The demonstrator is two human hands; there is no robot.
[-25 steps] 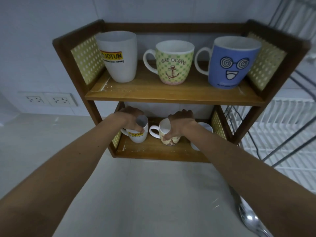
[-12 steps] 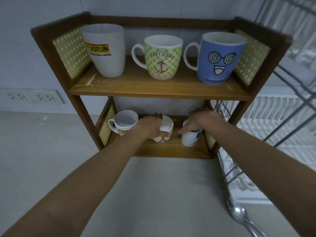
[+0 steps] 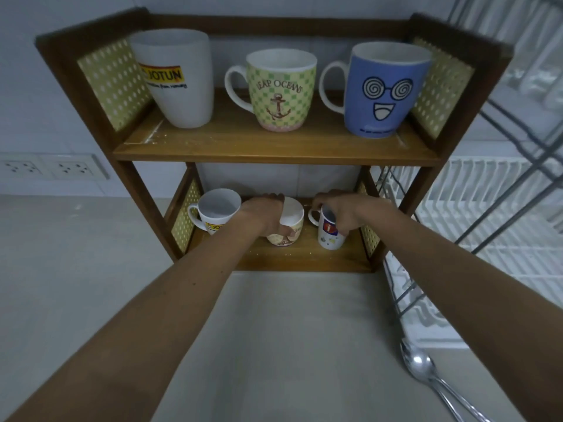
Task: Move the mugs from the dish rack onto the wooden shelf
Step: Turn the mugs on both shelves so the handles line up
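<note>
The wooden shelf has two boards. Three mugs stand on the top one: a tall white Jotun mug, a green checked anchor mug and a blue mug with a cartoon face. On the bottom board a small white Jotun mug stands free at the left. My left hand grips the cream patterned mug in the middle. My right hand holds the rim of a small white mug with coloured prints at the right.
A wire dish rack with a white drain tray stands right of the shelf. Metal spoons lie on the counter at the lower right. Wall sockets sit on the left wall. The pale counter stretches in front.
My left hand left the small Jotun mug and took the cream mug. My right hand moved from the cream mug to the small printed mug at the right.
</note>
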